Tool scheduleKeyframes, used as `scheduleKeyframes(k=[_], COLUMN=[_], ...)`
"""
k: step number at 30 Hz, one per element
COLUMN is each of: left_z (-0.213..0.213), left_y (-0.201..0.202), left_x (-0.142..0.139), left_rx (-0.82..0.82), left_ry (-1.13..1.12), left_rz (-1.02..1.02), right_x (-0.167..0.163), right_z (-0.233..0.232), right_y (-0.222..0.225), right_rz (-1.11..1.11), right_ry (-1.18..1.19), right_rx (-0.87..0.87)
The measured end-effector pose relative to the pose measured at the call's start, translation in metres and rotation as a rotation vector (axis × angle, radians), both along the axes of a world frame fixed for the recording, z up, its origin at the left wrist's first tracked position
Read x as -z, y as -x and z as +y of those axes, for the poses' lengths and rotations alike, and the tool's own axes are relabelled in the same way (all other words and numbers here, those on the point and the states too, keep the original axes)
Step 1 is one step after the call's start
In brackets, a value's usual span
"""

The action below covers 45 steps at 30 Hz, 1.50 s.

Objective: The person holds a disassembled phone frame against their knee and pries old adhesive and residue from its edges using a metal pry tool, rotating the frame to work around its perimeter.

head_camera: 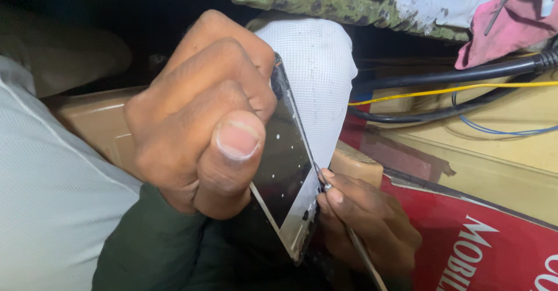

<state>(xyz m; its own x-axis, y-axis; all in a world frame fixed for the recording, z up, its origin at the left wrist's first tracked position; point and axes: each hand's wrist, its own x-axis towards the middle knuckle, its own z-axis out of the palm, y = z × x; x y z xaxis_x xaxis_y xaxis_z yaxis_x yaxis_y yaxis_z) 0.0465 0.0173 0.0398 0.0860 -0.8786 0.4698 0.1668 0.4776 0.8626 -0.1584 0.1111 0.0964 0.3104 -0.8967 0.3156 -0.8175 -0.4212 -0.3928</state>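
The left hand (200,114) is filling the middle of the view, its fingers curling tight around a phone (288,169) and tilting it on edge against a white cloth (319,76). Lower right, the right hand (363,221) is pinching 1 thin tool (363,253), its tip touching the phone's lower edge

Two bare hands, a dark green sleeve and pale clothing

The left hand (200,114) is bare, without glove, ring or watch, and its thumbnail is short, broad and trimmed square. A dark green sleeve (157,244) of soft fabric covers the left forearm up to the wrist. The right hand (366,224) is bare too, its nails short. A pale grey-white ribbed garment (52,209) fills the lower left, and white fine-mesh cloth (319,82) covers a rounded part behind the hands.
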Motion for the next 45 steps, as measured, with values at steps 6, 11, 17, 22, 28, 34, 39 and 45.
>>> scheduleKeyframes(k=[6, 11, 17, 22, 28, 34, 39, 45], left_z=[-0.002, -0.001, -0.003, -0.011, 0.001, 0.001, -0.001, -0.003], left_y=[0.000, 0.003, -0.006, -0.006, -0.021, -0.028, -0.030, -0.035], left_x=[0.002, 0.003, -0.009, -0.017, -0.019, -0.022, -0.026, -0.027], left_rx=[0.017, 0.006, 0.006, -0.036, 0.006, 0.014, -0.006, 0.007], left_ry=[0.017, 0.031, -0.001, 0.054, -0.033, -0.041, -0.020, -0.008], left_rz=[-0.011, -0.005, 0.004, 0.031, 0.009, 0.008, 0.007, 0.020], right_x=[-0.005, -0.014, -0.020, -0.021, -0.029, -0.034, -0.040, -0.036], right_z=[-0.007, -0.018, -0.015, -0.023, -0.017, -0.028, -0.034, -0.026], right_y=[-0.006, -0.012, -0.028, -0.028, -0.038, -0.045, -0.046, -0.055], right_rz=[0.021, -0.003, 0.061, 0.059, 0.067, 0.064, 0.088, 0.025], right_ry=[-0.050, -0.094, -0.007, -0.029, -0.029, -0.020, -0.063, 0.007], right_rx=[-0.008, -0.029, 0.029, -0.054, -0.026, -0.044, -0.123, -0.049])
